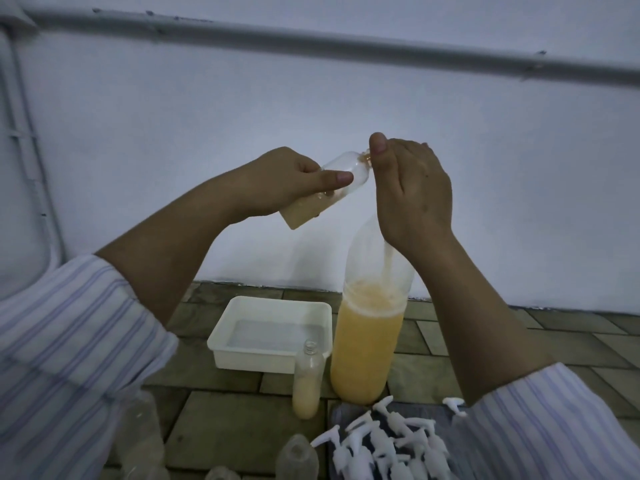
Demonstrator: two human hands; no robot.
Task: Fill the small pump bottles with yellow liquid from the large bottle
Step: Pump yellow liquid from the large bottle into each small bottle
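While the left hand [294, 181] grips a tilted small bottle [322, 192], its mouth meets the large bottle [370, 341] neck, clasped by the right hand [412, 195].

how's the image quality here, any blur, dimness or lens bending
Head view: dim, flat, bluish light with no hard shadows; wide-angle bending curves the wall pipe; empty bottles at the bottom edge are blurred; the large bottle and white tray stay fairly sharp.
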